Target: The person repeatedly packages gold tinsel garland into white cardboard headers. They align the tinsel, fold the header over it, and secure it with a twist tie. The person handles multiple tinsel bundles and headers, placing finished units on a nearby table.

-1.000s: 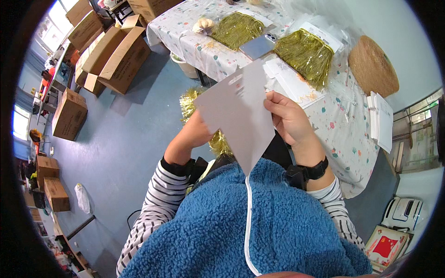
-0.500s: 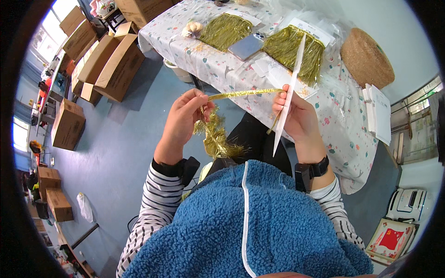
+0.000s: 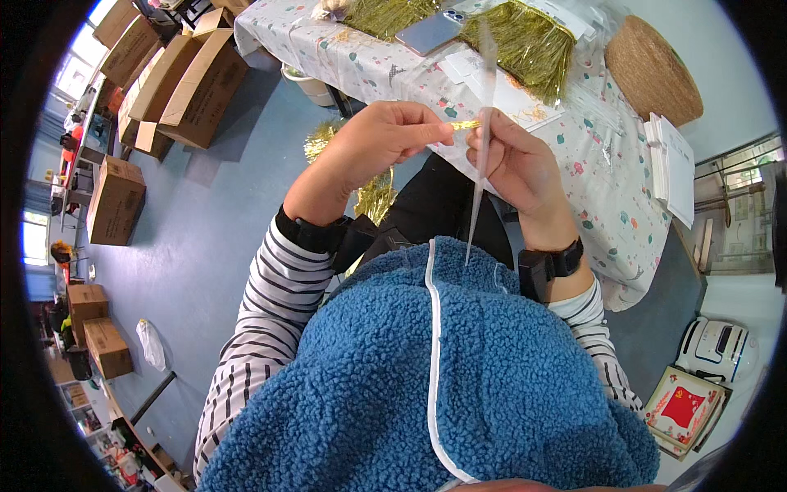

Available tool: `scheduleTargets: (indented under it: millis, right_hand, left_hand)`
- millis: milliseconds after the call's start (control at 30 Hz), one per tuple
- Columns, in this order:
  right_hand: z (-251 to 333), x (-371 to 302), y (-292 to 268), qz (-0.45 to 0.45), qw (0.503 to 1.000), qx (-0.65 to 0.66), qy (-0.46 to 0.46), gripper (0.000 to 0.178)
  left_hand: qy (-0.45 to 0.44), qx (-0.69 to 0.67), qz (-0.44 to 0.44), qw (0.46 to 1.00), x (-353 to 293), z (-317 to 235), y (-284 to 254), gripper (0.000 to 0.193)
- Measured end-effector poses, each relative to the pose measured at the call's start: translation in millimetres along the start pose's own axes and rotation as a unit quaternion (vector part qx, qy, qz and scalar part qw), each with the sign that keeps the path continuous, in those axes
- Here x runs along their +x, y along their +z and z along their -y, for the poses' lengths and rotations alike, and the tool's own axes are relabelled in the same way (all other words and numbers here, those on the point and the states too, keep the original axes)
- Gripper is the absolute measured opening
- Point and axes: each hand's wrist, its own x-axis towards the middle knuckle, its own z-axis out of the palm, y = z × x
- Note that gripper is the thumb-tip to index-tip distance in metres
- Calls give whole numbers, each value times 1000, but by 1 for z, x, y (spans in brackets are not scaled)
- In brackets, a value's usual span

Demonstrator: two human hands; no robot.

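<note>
The left hand (image 3: 373, 146) pinches a gold tinsel strip (image 3: 466, 125) running to the right hand (image 3: 523, 164), which grips a white card (image 3: 476, 197) (seen nearly edge-on). Behind the left wrist shows fluffier gold tinsel (image 3: 375, 198); a smartphone (image 3: 430, 32) lies on the patterned tablecloth (image 3: 602, 215).

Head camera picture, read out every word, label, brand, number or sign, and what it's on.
No words readable.
Open cardboard box: printing, too blurred.
White header on tinsel pack: printing, too small.
Framed picture: yellow mark on red, too small to make out.
White card in right hand: edge-on, no writing visible.
</note>
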Motion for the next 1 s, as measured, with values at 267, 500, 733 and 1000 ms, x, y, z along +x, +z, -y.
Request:
scheduleTargets:
  millis: [267, 500, 733, 1000]
  right_hand:
    - [-14, 23, -55, 39, 973, 223, 46, 26]
    - [-57, 31, -54, 21, 960, 246, 136, 47]
    - [-53, 23, -38, 40, 979, 187, 76, 43]
    - [-50, 27, -31, 77, 991, 96, 61, 54]
  left_hand:
    - [223, -119, -109, 961, -6, -20, -8, 20]
    - [244, 46, -19, 968, 3, -54, 16, 19]
    - [137, 25, -161, 977, 25, -5, 25, 20]
    - [34, -57, -255, 965, 33, 42, 26, 28]
